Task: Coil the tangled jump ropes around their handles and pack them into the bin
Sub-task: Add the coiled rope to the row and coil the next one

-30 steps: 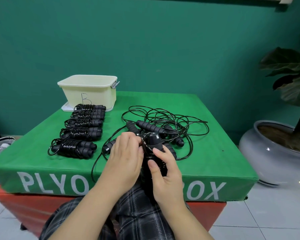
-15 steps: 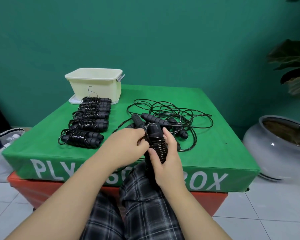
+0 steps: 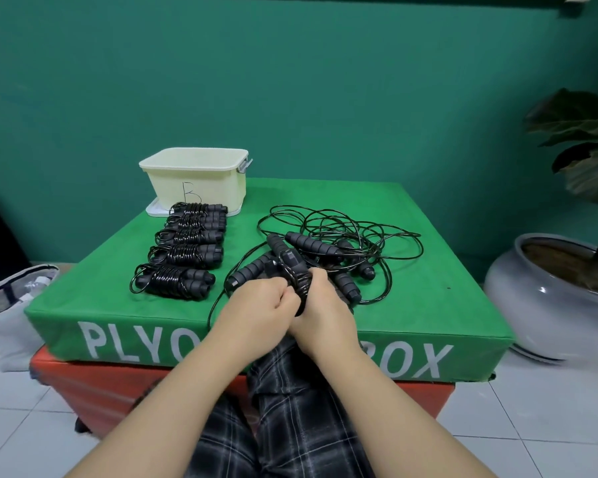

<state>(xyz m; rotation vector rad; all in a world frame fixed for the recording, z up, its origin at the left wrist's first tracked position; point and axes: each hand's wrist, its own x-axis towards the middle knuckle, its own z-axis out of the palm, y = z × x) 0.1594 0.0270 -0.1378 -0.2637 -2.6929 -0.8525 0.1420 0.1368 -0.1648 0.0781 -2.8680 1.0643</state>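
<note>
Lifted a bit higher and pushed closer together than before: left hand [image 3: 259, 301] and right hand [image 3: 320, 307], now touching. Right hand wrapped round the black handles [image 3: 292, 267], now tipped away instead of standing up. Left hand curled tight beside them, pinching the cord [image 3: 299, 288] wound there. More loose tangled ropes [image 3: 342, 243] lying just past the hands. Five coiled ropes [image 3: 183, 257] lined up to the left. Cream bin [image 3: 201, 181] far behind those.
</note>
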